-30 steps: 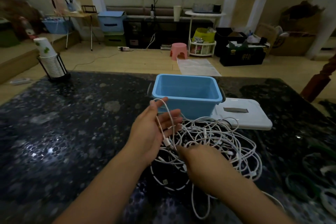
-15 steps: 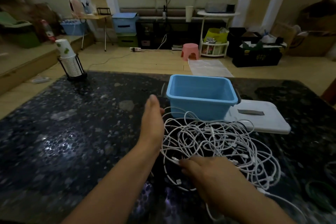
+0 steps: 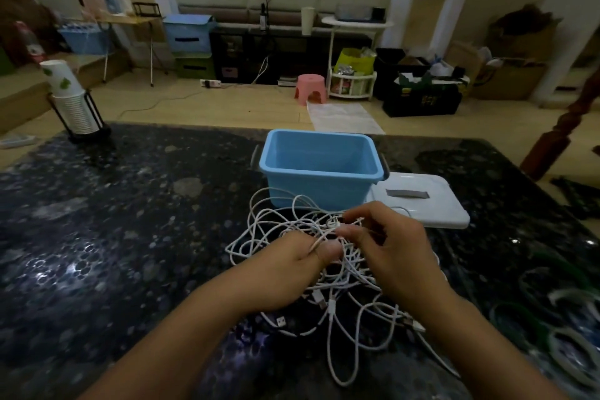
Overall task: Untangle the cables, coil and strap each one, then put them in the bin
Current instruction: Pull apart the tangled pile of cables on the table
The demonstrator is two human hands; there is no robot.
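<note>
The cables (image 3: 292, 227) are white, a loose tangle of pale loops. The bin (image 3: 319, 169) is plain light blue with dark grey handles, and the lid (image 3: 431, 211) beside it is white with a grey strip across the top. The counter (image 3: 130, 221) is black, speckled all over with grey and bluish flecks. The paper cups (image 3: 63, 78) are white with green leaf marks, held in a black wire stand. The straps (image 3: 535, 328) at the right are dark green. The stool (image 3: 311, 88) on the tan wooden floor is pink.
</note>
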